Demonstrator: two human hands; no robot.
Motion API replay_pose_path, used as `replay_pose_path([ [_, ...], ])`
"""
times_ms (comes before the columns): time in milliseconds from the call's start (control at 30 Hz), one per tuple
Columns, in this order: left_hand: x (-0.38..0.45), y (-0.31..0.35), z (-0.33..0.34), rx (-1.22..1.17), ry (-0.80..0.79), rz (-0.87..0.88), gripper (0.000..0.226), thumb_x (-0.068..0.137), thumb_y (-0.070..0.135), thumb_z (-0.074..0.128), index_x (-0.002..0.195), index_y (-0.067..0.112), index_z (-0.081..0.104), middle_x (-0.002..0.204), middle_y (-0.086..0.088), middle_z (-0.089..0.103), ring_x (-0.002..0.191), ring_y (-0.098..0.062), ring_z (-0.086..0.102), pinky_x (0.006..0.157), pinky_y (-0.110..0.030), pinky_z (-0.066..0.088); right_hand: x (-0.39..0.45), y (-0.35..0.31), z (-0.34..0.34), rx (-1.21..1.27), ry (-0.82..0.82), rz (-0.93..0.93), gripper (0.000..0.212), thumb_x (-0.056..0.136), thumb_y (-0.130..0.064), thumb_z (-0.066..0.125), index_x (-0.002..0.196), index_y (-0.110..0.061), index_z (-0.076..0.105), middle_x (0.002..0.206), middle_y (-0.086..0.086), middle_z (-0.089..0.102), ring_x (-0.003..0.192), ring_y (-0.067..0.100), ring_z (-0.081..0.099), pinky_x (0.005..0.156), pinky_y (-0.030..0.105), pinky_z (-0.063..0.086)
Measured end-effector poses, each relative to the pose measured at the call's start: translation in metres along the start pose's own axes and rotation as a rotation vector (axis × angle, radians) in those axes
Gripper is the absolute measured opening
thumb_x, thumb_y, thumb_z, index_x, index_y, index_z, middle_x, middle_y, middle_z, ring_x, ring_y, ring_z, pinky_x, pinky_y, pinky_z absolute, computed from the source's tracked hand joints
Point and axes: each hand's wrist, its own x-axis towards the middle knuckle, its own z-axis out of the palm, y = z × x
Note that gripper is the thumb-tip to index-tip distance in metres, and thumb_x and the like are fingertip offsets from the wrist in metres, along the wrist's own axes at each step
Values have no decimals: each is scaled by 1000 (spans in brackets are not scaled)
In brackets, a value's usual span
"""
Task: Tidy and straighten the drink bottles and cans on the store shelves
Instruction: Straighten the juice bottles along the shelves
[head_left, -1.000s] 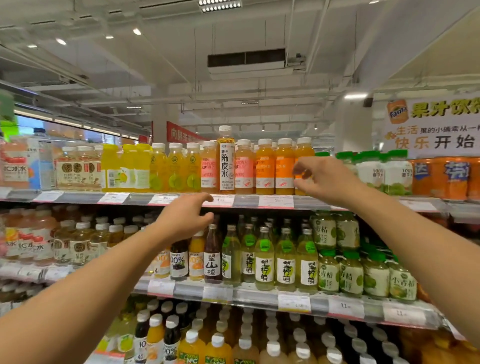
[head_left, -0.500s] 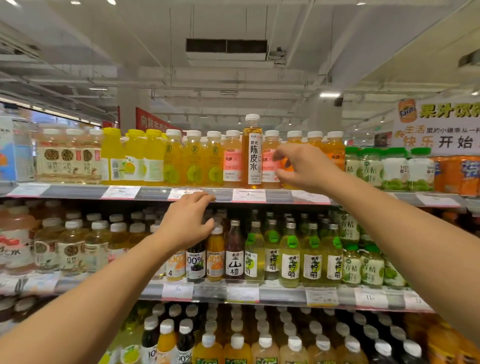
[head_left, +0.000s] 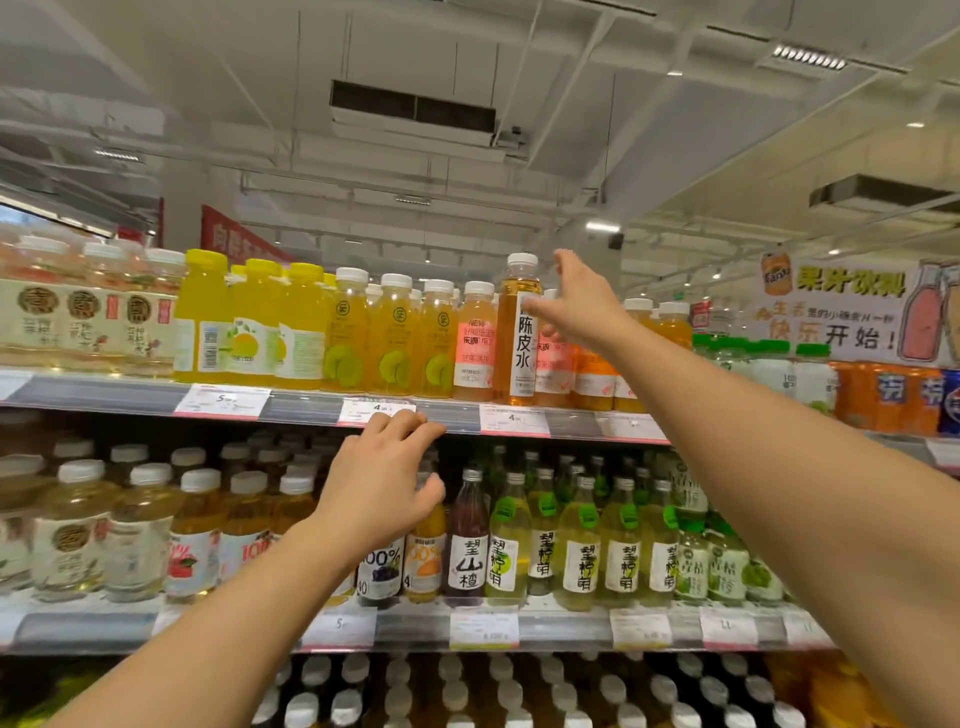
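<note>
Amber tea bottle (head_left: 519, 332) standing proud of its top-shelf row.
Left hand (head_left: 382, 486), fingers loosely spread, rests on the shelf edge (head_left: 306, 408); right hand (head_left: 579, 304), released, reaches beside that bottle. Pink-labelled neighbours (head_left: 475, 345) look aligned; the tall bottle remains unsorted.

Top shelf (head_left: 311, 406) carries juice bottles (head_left: 395, 332); middle shelf (head_left: 561, 629) carries glass bottles (head_left: 582, 540)

A raised right hand (head_left: 576, 306) hides the pink-label bottles (head_left: 553, 358) behind the tall amber bottle (head_left: 519, 332); the left hand (head_left: 382, 483) covers juice bottle necks below, price tags (head_left: 511, 418) blur unreadable, and the bottom-row bottles (head_left: 457, 696) are cropped
</note>
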Motion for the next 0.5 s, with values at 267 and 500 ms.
replay_pose_path([
  [267,-2,-5,5,-24,7,18,66,83,52,48,146,31,46,143,6,48,126,-23,44,84,-41,52,25,-17,30,190,-29,181,55,93,-38,74,136,-19,44,115,3,64,78,15,69,59,29,52],
  [500,-4,-4,10,-64,50,21,65,83,51,47,143,30,48,141,6,49,124,-23,43,83,-41,51,26,-16,29,152,101,119,60,78,-43,85,127,-19,60,112,-2,68,100,18,67,85,36,57],
])
